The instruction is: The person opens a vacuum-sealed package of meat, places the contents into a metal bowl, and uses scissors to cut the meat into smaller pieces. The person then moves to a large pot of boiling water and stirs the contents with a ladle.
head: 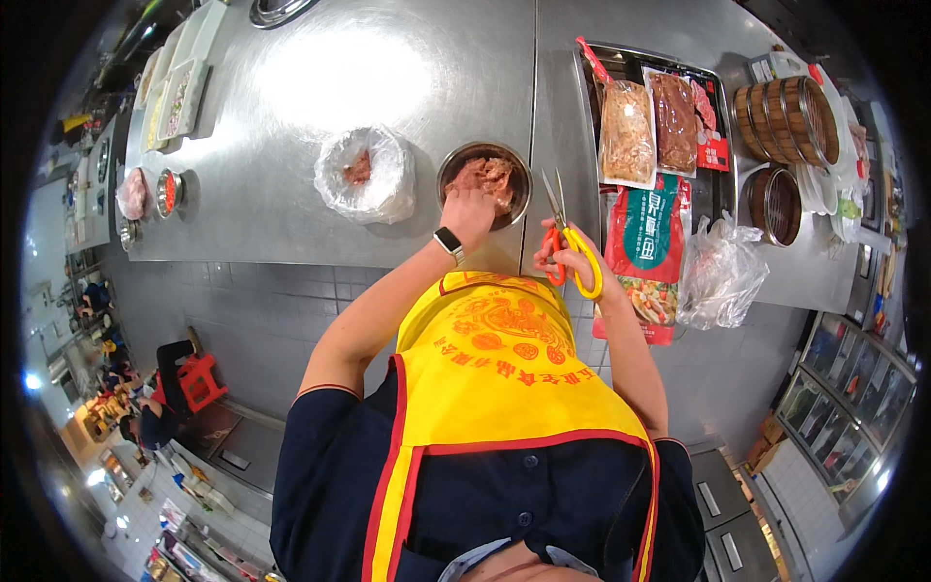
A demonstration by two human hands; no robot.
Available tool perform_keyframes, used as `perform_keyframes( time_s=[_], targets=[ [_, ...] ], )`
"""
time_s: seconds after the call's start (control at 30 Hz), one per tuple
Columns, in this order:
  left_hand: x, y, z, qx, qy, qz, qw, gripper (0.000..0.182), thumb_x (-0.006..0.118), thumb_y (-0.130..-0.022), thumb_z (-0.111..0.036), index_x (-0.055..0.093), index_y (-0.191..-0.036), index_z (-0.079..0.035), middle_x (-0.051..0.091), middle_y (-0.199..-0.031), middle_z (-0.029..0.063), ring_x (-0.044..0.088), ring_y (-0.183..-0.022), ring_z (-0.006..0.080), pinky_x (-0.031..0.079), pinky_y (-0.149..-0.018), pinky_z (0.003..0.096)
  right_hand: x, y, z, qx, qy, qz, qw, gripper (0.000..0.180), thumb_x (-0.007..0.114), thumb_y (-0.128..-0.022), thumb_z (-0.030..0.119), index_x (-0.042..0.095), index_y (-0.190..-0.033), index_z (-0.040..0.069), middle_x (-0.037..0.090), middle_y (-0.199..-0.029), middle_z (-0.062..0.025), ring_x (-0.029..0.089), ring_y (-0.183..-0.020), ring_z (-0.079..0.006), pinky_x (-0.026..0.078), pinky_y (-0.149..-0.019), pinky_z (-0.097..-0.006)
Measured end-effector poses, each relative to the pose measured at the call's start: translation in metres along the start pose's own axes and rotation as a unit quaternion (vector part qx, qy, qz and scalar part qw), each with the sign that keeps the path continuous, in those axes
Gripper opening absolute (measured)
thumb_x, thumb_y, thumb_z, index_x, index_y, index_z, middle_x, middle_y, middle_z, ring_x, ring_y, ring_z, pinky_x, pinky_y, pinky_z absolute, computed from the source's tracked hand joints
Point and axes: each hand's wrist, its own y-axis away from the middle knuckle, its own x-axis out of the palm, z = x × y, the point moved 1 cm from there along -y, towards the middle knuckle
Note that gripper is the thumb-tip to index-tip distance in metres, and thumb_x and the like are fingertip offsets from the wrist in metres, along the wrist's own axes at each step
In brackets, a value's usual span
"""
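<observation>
My left hand (469, 211), with a watch on its wrist, reaches into a steel bowl (526, 161). Its fingers curl into pinkish raw meat (489, 174), which partly hides the fingertips. A pair of scissors (560, 218) rests in my right hand (580, 256), just right of the bowl. One handle loop is orange, the other yellow, and the slightly parted blades point away from me. Left of the bowl stands a round vessel lined with clear plastic (385, 193), with a small piece of meat (358, 169) inside.
At right, a metal tray (729, 124) carries vacuum-packed meat (627, 131). A red-and-green printed pouch (647, 233) and crumpled plastic bag (724, 273) overlap its front. Bamboo steamers (782, 120) stand beyond. Far left are ingredient trays (182, 98) and a small bowl (172, 193). Another person (156, 423) sits behind, left.
</observation>
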Motion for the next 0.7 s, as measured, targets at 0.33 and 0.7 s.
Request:
perform_keyframes(
  time_s=[0.33, 0.7],
  targets=[
    [-0.052, -0.02, 0.046, -0.137, 0.36, 0.067, 0.92, 0.026, 0.066, -0.075, -0.019, 0.057, -0.085, 0.004, 0.062, -0.081, 0.0255, 0.061, -0.079, 0.0417, 0.05, -0.07, 0.045, -0.003, 0.005, -0.008, -0.011, 0.038, -0.019, 0.999, 0.044, 0.057, -0.091, 0.014, 0.046, -0.131, 0.001, 0.055, -0.09, -0.0036, 0.061, -0.078, -0.0131, 0.05, -0.072, -0.0262],
    [-0.107, -0.035, 0.045, -0.205, 0.481, 0.076, 0.849, 0.011, 0.059, -0.079, -0.01, 0.052, -0.08, -0.002, 0.047, -0.068, 0.0003, 0.042, -0.064, 0.0091, 0.037, -0.056, 0.0284, -0.004, 0.013, -0.023, 0.017, 0.021, -0.011, 1.0, 0.043, 0.058, -0.091, 0.015, 0.046, -0.13, 0.002, 0.053, -0.089, -0.0032, 0.06, -0.077, -0.0109, 0.051, -0.072, -0.0267]
  ],
)
